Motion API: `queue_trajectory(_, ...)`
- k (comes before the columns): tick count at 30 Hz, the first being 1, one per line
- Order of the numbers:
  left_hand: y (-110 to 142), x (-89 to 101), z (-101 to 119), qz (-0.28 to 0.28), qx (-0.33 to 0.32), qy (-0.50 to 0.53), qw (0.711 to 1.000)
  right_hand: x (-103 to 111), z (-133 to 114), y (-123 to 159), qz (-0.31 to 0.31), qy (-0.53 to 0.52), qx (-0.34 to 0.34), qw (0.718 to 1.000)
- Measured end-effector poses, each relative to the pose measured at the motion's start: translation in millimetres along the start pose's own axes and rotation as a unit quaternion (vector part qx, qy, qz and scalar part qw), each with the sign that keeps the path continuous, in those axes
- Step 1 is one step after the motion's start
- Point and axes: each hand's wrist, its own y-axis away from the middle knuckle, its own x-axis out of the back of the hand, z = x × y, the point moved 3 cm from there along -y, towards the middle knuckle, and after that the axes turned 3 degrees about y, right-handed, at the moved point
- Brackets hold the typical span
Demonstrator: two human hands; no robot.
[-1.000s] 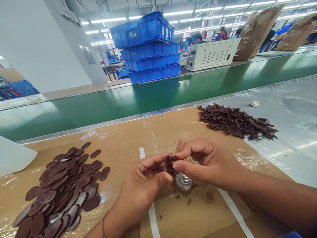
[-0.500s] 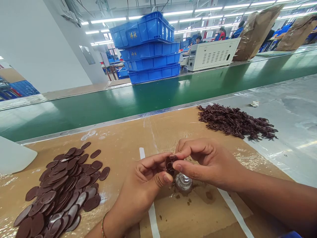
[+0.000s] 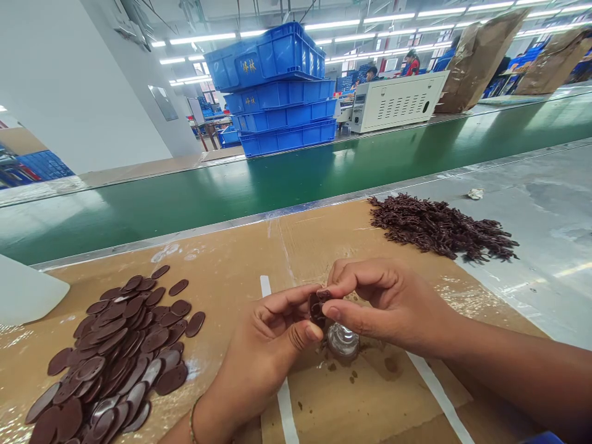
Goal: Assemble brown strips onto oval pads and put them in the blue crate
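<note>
Between my two hands is a small dark brown oval disc (image 3: 316,310), turned nearly edge-on. My left hand (image 3: 266,354) pinches it from the left with thumb and fingers. With thumb and forefinger, my right hand (image 3: 386,302) grips a small dark brown piece (image 3: 324,295) against the disc; its full shape is hidden by the fingertips. Just below the fingers a small clear glass jar (image 3: 343,341) stands on the brown cardboard (image 3: 361,401). To the left lies a heap of similar oval discs (image 3: 115,345), and at the right back a pile of thin, twisted dark brown pieces (image 3: 439,225).
A green conveyor belt (image 3: 208,191) crosses behind the cardboard. Beyond it stand stacked blue crates (image 3: 282,92), a beige metal box (image 3: 398,102) and a brown paper bag (image 3: 481,58). A white rounded container (image 3: 28,293) sits at the left edge. Other people work in the background.
</note>
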Motion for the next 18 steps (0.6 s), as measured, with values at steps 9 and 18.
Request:
queue_trajectory(9, -0.1, -0.1, 0.1, 0.002, 0.001, 0.0, 1.0, -0.5, -1.1, -0.1, 0.001, -0.002, 0.0, 1.0)
queue_trajectory(18, 1.2, -2.2, 2.5, 0.01, 0.007, 0.0, 1.0, 0.2, -0.1, 0.6, -0.001, -0.001, -0.001, 1.0)
